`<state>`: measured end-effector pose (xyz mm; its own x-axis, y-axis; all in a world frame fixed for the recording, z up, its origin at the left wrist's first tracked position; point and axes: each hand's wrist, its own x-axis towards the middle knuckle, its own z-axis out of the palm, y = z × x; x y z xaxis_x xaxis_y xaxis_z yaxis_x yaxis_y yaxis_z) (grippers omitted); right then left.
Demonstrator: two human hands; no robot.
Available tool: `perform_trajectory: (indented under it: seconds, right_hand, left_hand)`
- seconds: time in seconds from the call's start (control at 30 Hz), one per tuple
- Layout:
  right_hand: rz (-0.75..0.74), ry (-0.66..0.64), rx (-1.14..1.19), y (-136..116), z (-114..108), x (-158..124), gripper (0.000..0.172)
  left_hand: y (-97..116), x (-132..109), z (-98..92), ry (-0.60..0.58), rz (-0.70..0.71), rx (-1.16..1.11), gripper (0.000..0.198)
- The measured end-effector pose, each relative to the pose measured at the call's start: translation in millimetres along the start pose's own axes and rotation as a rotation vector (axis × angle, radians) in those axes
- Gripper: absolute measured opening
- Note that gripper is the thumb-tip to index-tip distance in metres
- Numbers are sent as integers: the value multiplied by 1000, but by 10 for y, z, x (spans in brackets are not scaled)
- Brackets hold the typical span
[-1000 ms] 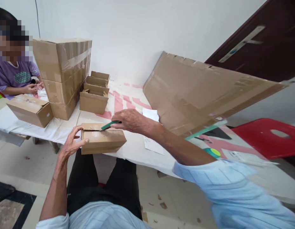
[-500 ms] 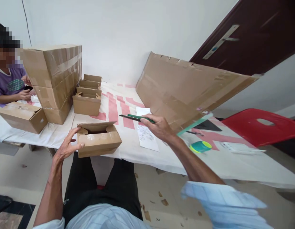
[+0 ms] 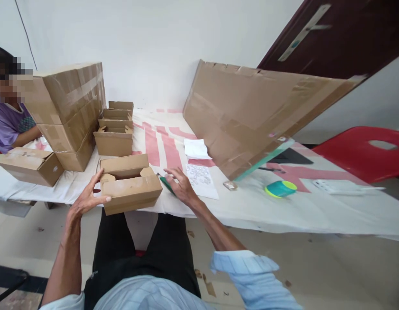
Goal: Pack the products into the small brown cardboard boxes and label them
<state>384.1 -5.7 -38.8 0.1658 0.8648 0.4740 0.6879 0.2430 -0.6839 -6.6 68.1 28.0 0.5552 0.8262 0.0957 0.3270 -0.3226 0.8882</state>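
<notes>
A small cardboard box stands at the table's front edge with its back flap raised and its top partly open. Clear tape shows on its front. My left hand grips its left end, thumb on the front face and fingers around the back corner. My right hand hovers just right of the box, fingers stretched and apart. Under those fingers a green knife with a dark tip lies on the tablecloth, close to the box's right end.
Several open boxes stand in a row behind, beside stacked taped cartons. A large cardboard sheet leans at the right. Papers, a teal tape roll and a white power strip lie rightward. Another person sits far left.
My right hand has come left and down toward the box, and its fingers have opened off the knife. The box's back flap now stands more upright. My left hand stays on the box.
</notes>
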Motion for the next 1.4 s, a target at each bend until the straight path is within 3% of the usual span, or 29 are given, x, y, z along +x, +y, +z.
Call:
perform_trajectory:
  seconds: [0.13,0.2,0.3,0.37,0.5,0.6,0.73,0.87,0.93,1.03,1.17,1.27,1.4]
  right_hand:
    - [-267,-190,5,-534,-23,268,34]
    - [-338,-197,-23,-732,-43,267,25]
    - [-411,-86,-84,-922,-94,71,11]
    - [-464,-55,-155,-989,-116,-152,11]
    - [-540,-173,-311,-1008,-71,-578,10]
    - [-550,-203,-347,-995,-2,-682,16]
    - [-545,-225,-317,-1089,52,-484,22]
    - [-531,-352,-368,-1225,79,-163,32]
    - [-545,-408,-427,-1256,64,-51,29]
    - [-541,-393,-551,-1258,-40,47,25]
    - [-420,-358,-703,-1236,-244,185,23]
    - [-353,-498,-786,-1240,-278,349,17]
    - [-362,-741,-822,-1251,-118,596,9]
  left_hand:
    - [36,6,15,30,17,-47,113]
    - [40,12,29,60,-9,-63,102]
    - [44,26,42,85,-64,-51,95]
    - [46,33,40,91,-66,-18,95]
    - [29,37,38,56,-49,36,112]
    - [10,31,67,41,-19,76,127]
    - [61,18,118,68,-17,104,131]
    - [181,-2,144,61,-83,90,129]
    - [218,-10,152,66,-98,93,127]
    - [218,-11,164,88,-99,85,122]
    - [184,18,176,130,-70,83,121]
    - [182,52,189,161,-58,148,117]
    - [205,74,239,208,-26,250,106]
